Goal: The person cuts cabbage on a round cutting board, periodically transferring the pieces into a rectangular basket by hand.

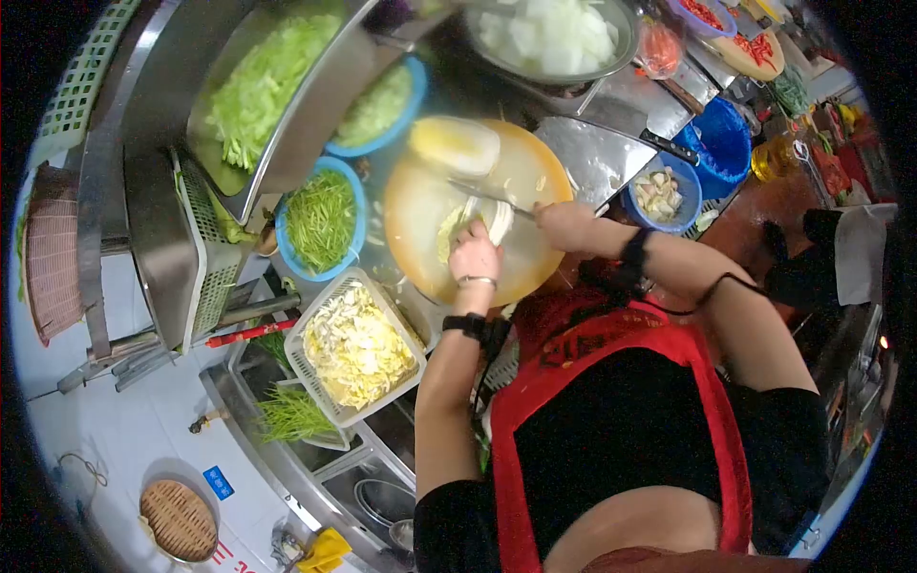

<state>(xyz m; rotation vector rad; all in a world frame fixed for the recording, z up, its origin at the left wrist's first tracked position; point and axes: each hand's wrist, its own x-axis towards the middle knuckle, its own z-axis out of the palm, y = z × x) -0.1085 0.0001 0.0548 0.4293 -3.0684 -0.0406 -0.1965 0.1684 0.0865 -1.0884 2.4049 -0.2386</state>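
My right hand (565, 227) is closed round the handle of a knife, its blade (511, 205) reaching left across the round cutting board (549, 172). Under that blade lies a pale piece of napa cabbage (497, 218), partly sliced. My left hand (475, 256) presses its bent fingers onto the cabbage, close to the blade. A larger napa cabbage section (455, 146), yellow and white, rests at the far side of the board. Thin cut shreds lie by my left fingers.
Left of the board stand a white basket (417, 355) of shredded cabbage and a blue basin (361, 205) of green strips. A steel tub (282, 119) holds chopped greens. A cleaver (592, 153) and a blue bowl of garlic (659, 196) lie to the right.
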